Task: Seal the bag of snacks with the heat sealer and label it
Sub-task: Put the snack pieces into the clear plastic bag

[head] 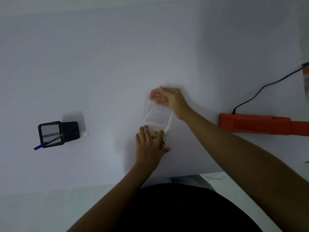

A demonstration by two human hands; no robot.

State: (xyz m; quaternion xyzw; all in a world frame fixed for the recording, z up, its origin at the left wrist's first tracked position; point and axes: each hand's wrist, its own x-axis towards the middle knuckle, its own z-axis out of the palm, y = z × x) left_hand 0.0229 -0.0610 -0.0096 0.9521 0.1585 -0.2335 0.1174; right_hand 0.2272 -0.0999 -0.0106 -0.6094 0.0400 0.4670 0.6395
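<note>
While the clear bag of snacks [156, 118] lies flat in the middle of the white table [100, 64], both hands are on it. Left hand [148, 146] is spread wide, fingers splayed, palm pressing down on the near end where the brown snacks sit. Right hand [168, 99] is at the far, empty end, blurred, fingers loosely extended over the plastic; whether it pinches the edge, cannot tell. Orange heat sealer [260, 124] waits well off to the right, mesh pen holder [55, 133] well off to the left.
</note>
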